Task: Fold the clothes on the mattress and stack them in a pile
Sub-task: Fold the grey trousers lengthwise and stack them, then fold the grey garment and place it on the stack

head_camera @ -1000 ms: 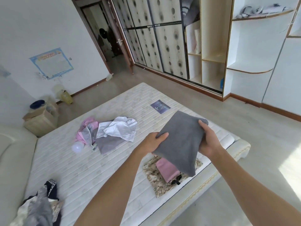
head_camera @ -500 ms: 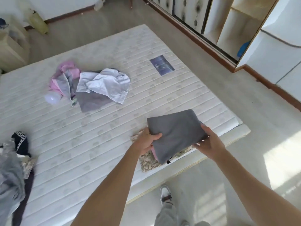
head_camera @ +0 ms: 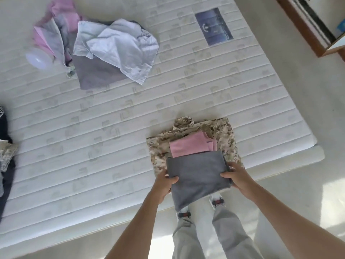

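Head view, looking down on a quilted white mattress (head_camera: 130,128) whose near edge runs from 8 o'clock to 3 o'clock. Left hand (head_camera: 165,181) pinches the left edge of a folded grey garment (head_camera: 198,176), thumb on top, the other fingers hidden beneath; right hand (head_camera: 236,176) grips the right edge, fingers curled over the top. The grey garment overhangs the near mattress edge; its far part covers the near part of a folded pink garment (head_camera: 190,144), which lies on a folded camouflage garment (head_camera: 226,135). This pile sits at the mattress's near right corner, the camouflage garment's near edge close to the mattress edge and a strip of bare mattress on its right.

At 11 o'clock, well apart from the pile, lies an unfolded heap: a crumpled white shirt (head_camera: 119,47) over a grey cloth (head_camera: 97,75), with a pink-and-grey garment (head_camera: 54,32) and a pale round object (head_camera: 38,58) to its left. Broad bare mattress separates heap and pile. Dark clothes (head_camera: 4,152) lie at the frame's left edge, at 9 o'clock. A dark label (head_camera: 213,26) sits at 1 o'clock. The person's shoes (head_camera: 216,200) stand on the floor (head_camera: 298,109) against the mattress edge.
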